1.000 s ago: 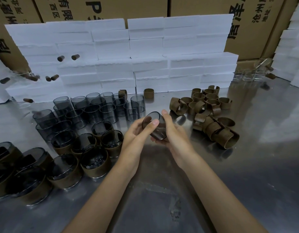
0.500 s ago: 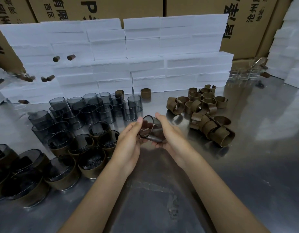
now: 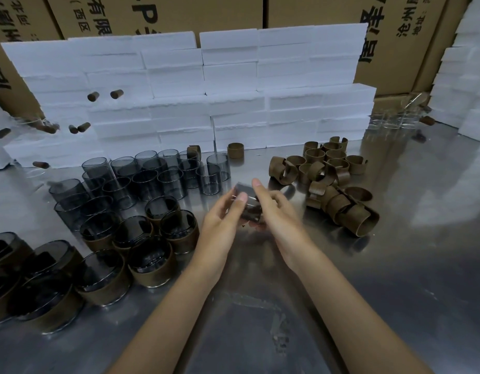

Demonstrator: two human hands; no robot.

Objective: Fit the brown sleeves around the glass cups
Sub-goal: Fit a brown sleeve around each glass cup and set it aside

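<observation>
Both hands (image 3: pixel 228 214) grip one cup (image 3: pixel 247 201) (blurred)

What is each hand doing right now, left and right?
Left hand: fingers curled around the glass cup, gripping it.
Right hand: also gripping the same cup, from the other side.

Both bare forearms reach forward from the lower edge and come together in the middle. The left hand (image 3: pixel 224 217) is turned with its palm to the right, thumb up, and its fingers curl around a small dark smoked glass cup (image 3: pixel 247 202) from the left. The right hand (image 3: pixel 273 211) grips the same cup from the right, index finger stretched forward over its top. Both wrists are nearly straight.
</observation>
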